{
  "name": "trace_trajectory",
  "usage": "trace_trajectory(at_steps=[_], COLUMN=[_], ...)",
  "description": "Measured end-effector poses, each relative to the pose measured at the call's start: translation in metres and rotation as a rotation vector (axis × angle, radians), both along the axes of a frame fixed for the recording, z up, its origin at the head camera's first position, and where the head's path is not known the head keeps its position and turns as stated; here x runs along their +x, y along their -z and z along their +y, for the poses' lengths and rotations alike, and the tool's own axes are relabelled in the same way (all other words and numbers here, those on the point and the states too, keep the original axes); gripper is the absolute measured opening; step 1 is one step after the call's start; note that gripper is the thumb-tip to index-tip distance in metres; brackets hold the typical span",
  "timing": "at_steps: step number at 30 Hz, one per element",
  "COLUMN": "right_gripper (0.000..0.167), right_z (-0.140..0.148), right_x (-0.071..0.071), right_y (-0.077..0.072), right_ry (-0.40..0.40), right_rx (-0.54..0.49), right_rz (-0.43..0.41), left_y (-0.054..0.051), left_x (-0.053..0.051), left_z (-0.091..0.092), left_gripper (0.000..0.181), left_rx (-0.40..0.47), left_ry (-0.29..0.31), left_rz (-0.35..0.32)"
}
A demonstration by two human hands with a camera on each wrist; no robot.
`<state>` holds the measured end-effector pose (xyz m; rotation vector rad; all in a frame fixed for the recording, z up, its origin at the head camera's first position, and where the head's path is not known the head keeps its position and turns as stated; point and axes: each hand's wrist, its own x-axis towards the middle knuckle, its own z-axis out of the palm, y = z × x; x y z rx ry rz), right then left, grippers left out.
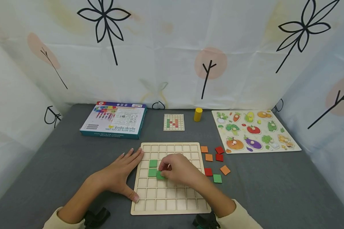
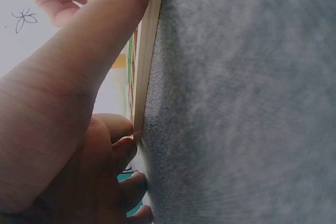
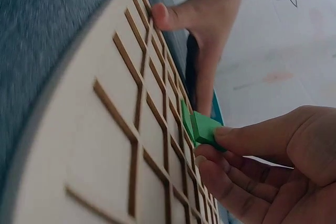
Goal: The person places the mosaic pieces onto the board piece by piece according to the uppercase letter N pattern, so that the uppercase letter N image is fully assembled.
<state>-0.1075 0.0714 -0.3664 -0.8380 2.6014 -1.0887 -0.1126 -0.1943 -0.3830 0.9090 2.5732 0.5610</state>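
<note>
A wooden grid board lies on the grey tabletop. My left hand rests along its left side, fingers and thumb spread, touching the edge. Over the board, my right hand pinches a green square tile between thumb and fingers; the tile is tilted at the board's surface. Two more green tiles sit in neighbouring cells, one upper and one lower, just left of the held one. In the left wrist view, the left fingers meet the board's side.
Loose orange tiles, red tiles and a green tile lie right of the board. Behind it are a small pattern card and a yellow cylinder. A box stands back left, a vegetable puzzle board back right.
</note>
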Motion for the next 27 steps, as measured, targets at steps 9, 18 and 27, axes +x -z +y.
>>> trace_trajectory(at_steps=[9,18,27], right_gripper=[0.014,0.007,0.005], right_z=[-0.026,-0.029,-0.028], right_x=[0.007,0.015,0.018], right_y=[0.01,0.01,0.012], right_ry=[-0.076,-0.066,-0.069], right_rx=[0.05,0.113,0.135], right_rz=[0.081,0.131,0.232], left_y=[0.002,0.001,-0.001], left_x=[0.0,0.0,0.001], left_z=[0.0,-0.001,0.001], left_gripper=[0.139,0.139,0.139], left_rx=[-0.001,-0.013,-0.004], left_ry=[-0.004,-0.004,0.0], left_rz=[-0.004,0.009,0.012])
